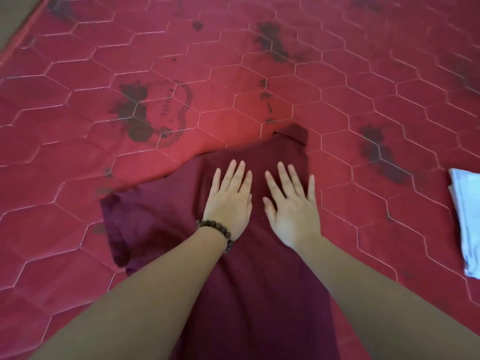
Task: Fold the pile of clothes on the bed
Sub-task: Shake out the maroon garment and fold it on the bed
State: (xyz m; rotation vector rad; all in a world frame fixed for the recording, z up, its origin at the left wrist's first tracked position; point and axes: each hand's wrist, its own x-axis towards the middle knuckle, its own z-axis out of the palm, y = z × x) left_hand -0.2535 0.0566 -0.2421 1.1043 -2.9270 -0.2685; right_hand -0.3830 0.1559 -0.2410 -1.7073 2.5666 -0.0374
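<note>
A dark maroon garment (161, 219) lies spread on the red quilted bed (259, 81), running from the lower middle up to a collar-like corner at the top. One sleeve sticks out to the left. My left hand (230, 201), with a bead bracelet on its wrist, lies flat on the cloth with straight fingers. Beside it, my right hand (292, 203) presses flat on the same garment, fingers spread. Neither hand grips the fabric.
A folded pale blue-white cloth (466, 222) lies at the right edge of the bed. The mattress cover has a hexagon stitch pattern and dark floral prints. The bed's far left edge (23, 32) shows at the top left corner.
</note>
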